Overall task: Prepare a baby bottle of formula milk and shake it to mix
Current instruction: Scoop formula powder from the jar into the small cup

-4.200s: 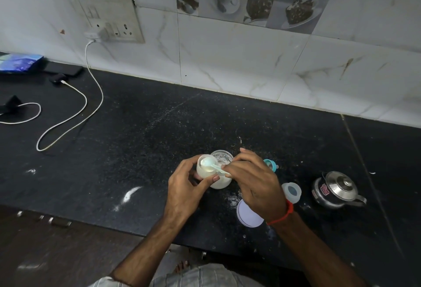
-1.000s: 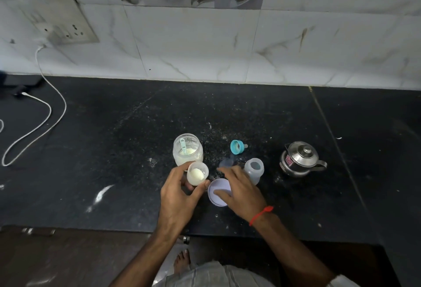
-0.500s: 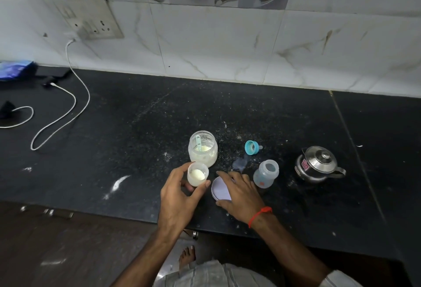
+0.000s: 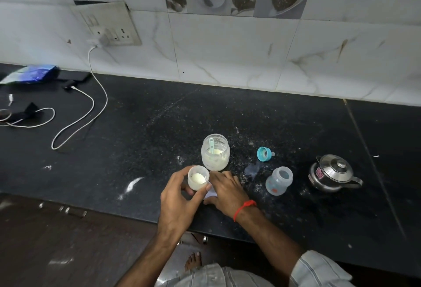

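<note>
My left hand [image 4: 177,198] grips a small translucent bottle [image 4: 197,178] with white powder at its bottom, upright just above the black counter [image 4: 136,150]. My right hand [image 4: 227,192] lies beside it, fingers and thumb curled over a flat white lid [image 4: 210,193] that is mostly hidden. Behind stands the open formula jar [image 4: 215,155] with a pale green scoop [image 4: 211,144] inside. A teal nipple ring [image 4: 263,154] lies to the right.
A translucent open-topped container with orange print [image 4: 279,181] and a small steel kettle [image 4: 331,173] stand at the right. Spilled powder dots the counter. A white charging cable [image 4: 91,104] runs from the wall socket [image 4: 109,27] at the left, near a blue packet [image 4: 32,74].
Four seconds ago my right hand held the scoop over the bottle; the scoop now stands in the jar. My right hand has since closed over the lid, hiding it.
</note>
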The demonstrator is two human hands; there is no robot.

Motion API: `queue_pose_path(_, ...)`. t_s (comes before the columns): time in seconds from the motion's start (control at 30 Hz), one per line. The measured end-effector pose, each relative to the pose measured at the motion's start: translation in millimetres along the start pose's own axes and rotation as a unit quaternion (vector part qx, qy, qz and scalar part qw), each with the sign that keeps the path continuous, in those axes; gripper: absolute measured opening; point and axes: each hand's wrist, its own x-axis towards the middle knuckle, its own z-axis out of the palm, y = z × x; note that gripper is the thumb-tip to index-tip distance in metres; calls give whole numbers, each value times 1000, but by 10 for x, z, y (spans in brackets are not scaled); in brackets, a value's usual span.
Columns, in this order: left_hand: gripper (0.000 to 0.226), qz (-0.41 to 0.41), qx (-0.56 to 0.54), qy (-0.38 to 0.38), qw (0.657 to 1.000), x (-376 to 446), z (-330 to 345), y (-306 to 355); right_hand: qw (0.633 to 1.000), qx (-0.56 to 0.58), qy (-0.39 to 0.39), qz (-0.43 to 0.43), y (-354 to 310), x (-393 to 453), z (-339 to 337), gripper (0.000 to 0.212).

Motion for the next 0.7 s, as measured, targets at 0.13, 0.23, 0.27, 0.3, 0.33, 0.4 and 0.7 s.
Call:
queue_pose_path(0.13,57,-3,-1,-8,1000,5,10,-24,999,-20,27,4,32,-74,-81,60)
queue_pose_path(0.23,55,-5,-7,-19,1000,12,58,-36,999,-5,48,11,127,-119,-174,51)
queue_pose_path(0.27,53,-6,-11,-23,1000,12,82,-34,998,10,57,15,167,-137,-210,49)
queue_pose_path(0.3,52,-10,-14,-27,999,11,103,-29,997,28,66,17,200,-153,-250,47)
queue_pose_path(0.33,51,-13,-16,-30,999,10,125,-21,996,47,76,20,231,-170,-292,45)
queue_pose_path(0.4,50,-16,-18,-36,999,11,173,-14,992,75,100,28,262,-218,-385,42)
queue_pose_path(0.7,51,-29,-48,-77,995,-4,404,32,939,91,327,61,479,-575,-935,35)
